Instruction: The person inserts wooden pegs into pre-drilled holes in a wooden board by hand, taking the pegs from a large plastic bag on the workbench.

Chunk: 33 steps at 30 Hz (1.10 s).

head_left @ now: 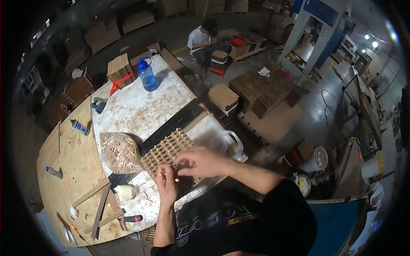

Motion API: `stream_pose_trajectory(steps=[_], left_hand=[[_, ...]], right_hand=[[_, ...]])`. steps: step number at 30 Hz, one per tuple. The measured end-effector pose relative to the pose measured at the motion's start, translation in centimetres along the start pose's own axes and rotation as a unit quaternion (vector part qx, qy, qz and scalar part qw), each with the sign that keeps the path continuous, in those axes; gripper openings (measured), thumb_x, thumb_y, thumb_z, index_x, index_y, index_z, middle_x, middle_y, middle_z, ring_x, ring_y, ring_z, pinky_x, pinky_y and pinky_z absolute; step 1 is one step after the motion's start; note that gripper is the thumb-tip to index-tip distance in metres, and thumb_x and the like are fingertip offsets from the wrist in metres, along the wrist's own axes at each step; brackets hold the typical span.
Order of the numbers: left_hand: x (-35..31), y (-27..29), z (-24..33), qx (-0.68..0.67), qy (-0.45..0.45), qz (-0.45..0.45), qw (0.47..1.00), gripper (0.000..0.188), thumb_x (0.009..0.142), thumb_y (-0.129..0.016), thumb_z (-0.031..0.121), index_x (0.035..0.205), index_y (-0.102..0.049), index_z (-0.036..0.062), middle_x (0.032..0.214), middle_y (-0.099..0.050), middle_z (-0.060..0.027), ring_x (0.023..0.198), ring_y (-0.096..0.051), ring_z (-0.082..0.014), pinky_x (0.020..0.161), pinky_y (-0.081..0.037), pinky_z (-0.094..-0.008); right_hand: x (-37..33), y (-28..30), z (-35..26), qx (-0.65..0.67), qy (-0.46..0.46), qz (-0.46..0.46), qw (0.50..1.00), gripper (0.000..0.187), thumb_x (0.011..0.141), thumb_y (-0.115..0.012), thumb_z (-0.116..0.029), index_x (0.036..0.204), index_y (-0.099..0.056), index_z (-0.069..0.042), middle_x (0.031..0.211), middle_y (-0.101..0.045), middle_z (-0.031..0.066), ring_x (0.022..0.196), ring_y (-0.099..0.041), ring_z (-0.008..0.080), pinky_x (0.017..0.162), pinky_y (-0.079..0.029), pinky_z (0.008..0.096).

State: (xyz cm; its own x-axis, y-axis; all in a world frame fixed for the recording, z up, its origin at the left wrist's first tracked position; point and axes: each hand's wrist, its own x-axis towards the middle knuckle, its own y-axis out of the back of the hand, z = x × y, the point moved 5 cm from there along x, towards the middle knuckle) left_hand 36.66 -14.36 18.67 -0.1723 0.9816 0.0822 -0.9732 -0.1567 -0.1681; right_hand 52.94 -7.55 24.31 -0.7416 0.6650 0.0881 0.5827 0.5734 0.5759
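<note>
A wooden lattice panel (164,147) with rows of square openings lies at the table's near edge, in front of my body. My left hand (167,181) is closed over its near side, thumb up, holding small wooden dowels whose pale ends peek out beside the fingers. Just right of it, my right hand (198,162) reaches over the lattice with its fingers bent and drawn together, slightly blurred. Whatever is between those fingertips is hidden. Left of the lattice sits a clear plastic bag (119,152) full of similar wooden dowels.
On the worktable (141,102) stand a blue water bottle (147,76) and a stack of boards (120,70). A black strip (171,123) lies beyond the lattice. Glue bottles (80,127), a cream-coloured roll (125,193) and a red-black handled tool (131,219) are leftward. Another person (203,42) sits farther off.
</note>
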Motion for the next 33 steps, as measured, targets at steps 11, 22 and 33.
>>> stream_pose_trajectory(steps=[11,22,33], left_hand=[[0.0,-0.8,0.5,0.003,-0.032,0.024,0.999,0.023,0.114,-0.051,0.027,0.104,-0.054,0.0064,0.09,-0.054,0.0011,0.077,-0.045,-0.0066,0.069,-0.04,-0.0231],[0.4,0.2,-0.8,-0.002,0.0,0.066,0.998,0.026,0.113,-0.053,0.034,0.101,-0.055,0.0118,0.087,-0.054,0.0036,0.075,-0.047,-0.0051,0.063,-0.039,-0.022],[0.7,0.4,-0.7,-0.182,0.073,0.098,0.976,0.02,0.113,-0.052,0.027,0.105,-0.055,0.009,0.097,-0.06,0.001,0.08,-0.048,-0.0074,0.074,-0.043,-0.0249]], right_hand=[[0.3,-2.9,2.2,0.33,-0.011,0.07,0.941,0.022,0.096,-0.075,-0.005,0.117,-0.069,-0.001,0.11,-0.073,0.0058,0.101,-0.07,0.0124,0.092,-0.059,0.0302],[0.2,-0.1,1.9,0.313,0.025,0.208,0.927,0.013,0.096,-0.075,-0.01,0.105,-0.067,-0.002,0.098,-0.071,0.0025,0.089,-0.067,0.0103,0.079,-0.057,0.0279],[0.4,2.0,1.3,-0.074,0.049,0.096,0.991,0.012,0.086,-0.082,-0.012,0.094,-0.075,-0.005,0.091,-0.075,0.0069,0.083,-0.071,0.0238,0.077,-0.054,0.0345]])
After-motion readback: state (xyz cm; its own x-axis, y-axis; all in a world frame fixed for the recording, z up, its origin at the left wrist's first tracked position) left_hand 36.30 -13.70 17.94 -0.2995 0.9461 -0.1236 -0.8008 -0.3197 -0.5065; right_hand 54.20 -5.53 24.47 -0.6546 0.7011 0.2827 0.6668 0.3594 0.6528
